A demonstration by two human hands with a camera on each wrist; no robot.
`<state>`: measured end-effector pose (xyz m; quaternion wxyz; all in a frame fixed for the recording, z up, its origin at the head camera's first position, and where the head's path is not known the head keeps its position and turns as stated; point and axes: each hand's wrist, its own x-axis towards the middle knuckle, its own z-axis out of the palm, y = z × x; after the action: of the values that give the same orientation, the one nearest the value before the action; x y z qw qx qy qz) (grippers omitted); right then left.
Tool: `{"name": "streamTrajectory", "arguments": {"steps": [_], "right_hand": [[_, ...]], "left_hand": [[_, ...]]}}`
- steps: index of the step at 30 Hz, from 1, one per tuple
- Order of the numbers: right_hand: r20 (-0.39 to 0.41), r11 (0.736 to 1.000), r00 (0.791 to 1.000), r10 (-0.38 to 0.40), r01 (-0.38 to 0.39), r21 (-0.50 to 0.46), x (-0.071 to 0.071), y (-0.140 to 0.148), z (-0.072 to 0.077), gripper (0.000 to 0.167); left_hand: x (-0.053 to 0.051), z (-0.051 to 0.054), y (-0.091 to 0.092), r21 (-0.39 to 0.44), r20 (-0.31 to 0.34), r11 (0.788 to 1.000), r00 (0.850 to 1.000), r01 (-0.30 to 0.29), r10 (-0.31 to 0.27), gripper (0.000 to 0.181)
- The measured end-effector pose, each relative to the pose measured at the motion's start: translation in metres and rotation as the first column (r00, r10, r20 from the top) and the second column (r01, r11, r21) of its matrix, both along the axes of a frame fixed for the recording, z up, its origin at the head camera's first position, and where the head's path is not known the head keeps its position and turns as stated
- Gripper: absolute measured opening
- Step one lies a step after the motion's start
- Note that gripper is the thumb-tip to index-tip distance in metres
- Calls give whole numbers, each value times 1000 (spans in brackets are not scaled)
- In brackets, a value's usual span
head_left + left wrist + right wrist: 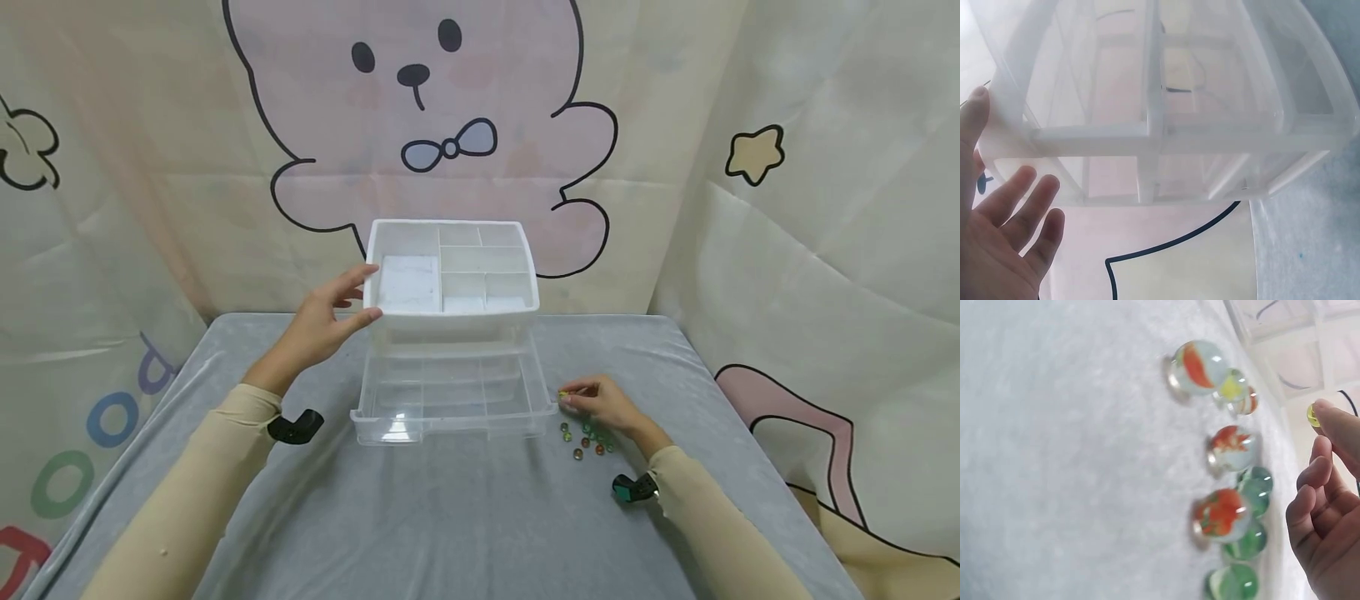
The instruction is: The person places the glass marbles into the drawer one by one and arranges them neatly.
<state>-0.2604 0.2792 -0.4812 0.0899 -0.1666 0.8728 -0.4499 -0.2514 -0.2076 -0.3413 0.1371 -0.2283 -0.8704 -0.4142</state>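
A white and clear plastic drawer organizer [450,335] stands on the table, with a compartmented tray [452,309] at its top. Below that, a clear divided drawer [453,427] is pulled out toward me. My left hand [321,325] touches the organizer's upper left side with thumb and index fingertips; its other fingers are spread loosely in the left wrist view. Between thumb and finger, my right hand [607,406] pinches a yellow marble [1314,415], just right of the drawer. Several glass marbles [1230,447], green, orange and yellow, lie on the cloth beside that hand.
Grey cloth [450,525] covers the table. Printed curtains [637,67] hang behind it and on both sides. A dark wrist camera [296,427] is on the left wrist and another camera [634,487] on the right.
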Motion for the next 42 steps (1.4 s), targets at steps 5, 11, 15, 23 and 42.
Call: {"name": "streamTrajectory", "arguments": {"steps": [5,11,15,23,42], "right_hand": [[-36,999,999,-31,30,-20,2,-1,7,27],[-63,997,998,-23,18,-77,6,-5,18,28],[-70,995,997,-31,24,-95,7,-7,28,29],[-89,995,995,-48,40,-95,7,-11,44,28],[-232,987,972,-18,-19,-158,16,-20,84,20]], "left_hand": [[0,-1,2,7,10,1000,1000,1,-1,66],[-1,-1,4,3,21,1000,1000,0,-1,67],[0,-1,5,2,25,1000,1000,0,0,67],[-2,-1,6,17,22,1000,1000,10,-11,68],[-5,-3,4,45,25,999,1000,17,-18,67]]}}
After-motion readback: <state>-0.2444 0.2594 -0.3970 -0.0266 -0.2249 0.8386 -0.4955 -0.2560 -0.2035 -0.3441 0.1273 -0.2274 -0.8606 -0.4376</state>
